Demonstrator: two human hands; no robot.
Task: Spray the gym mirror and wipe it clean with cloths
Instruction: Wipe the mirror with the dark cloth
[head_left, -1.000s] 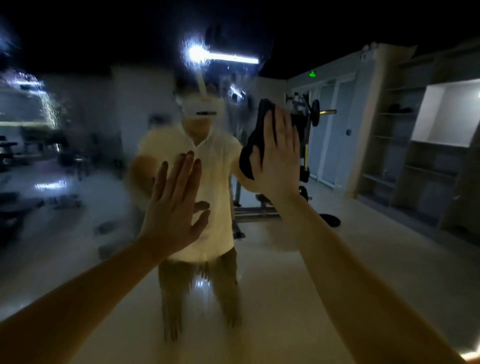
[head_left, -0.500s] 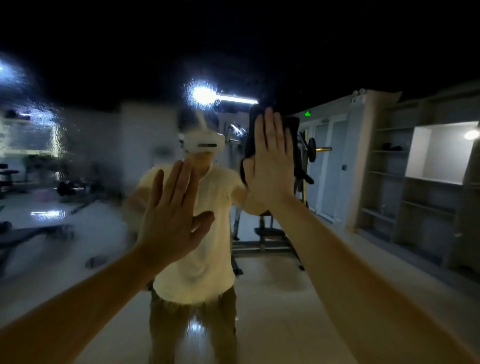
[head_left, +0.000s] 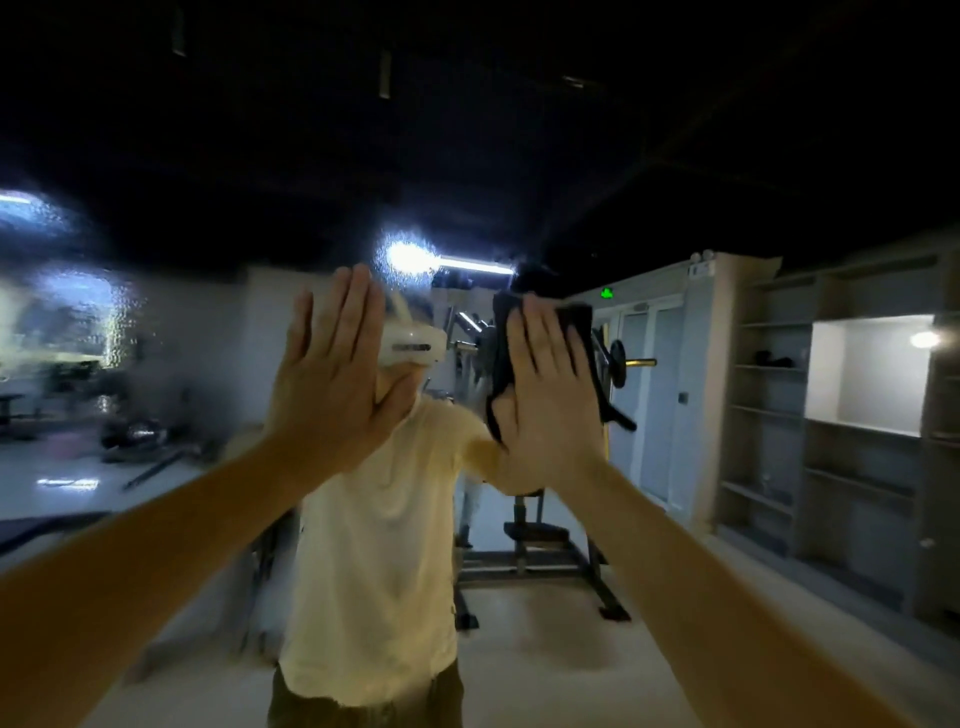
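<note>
Both hands have risen up the mirror (head_left: 156, 332). The right hand (head_left: 545, 400), fingers flat, presses a dark cloth (head_left: 500, 358) to the glass near its middle. The left hand (head_left: 332, 374), spread, shows no cloth. Droplets remain toward the left edge, so wiping is probably unfinished. No spray bottle is in view.

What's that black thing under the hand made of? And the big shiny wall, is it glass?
The black cloth under the right hand looks like soft fabric, maybe microfibre: matte, folded and drooping at its edges. The mirror looks like glossy glass: it reflects the room, and droplets blur its left part.
</note>
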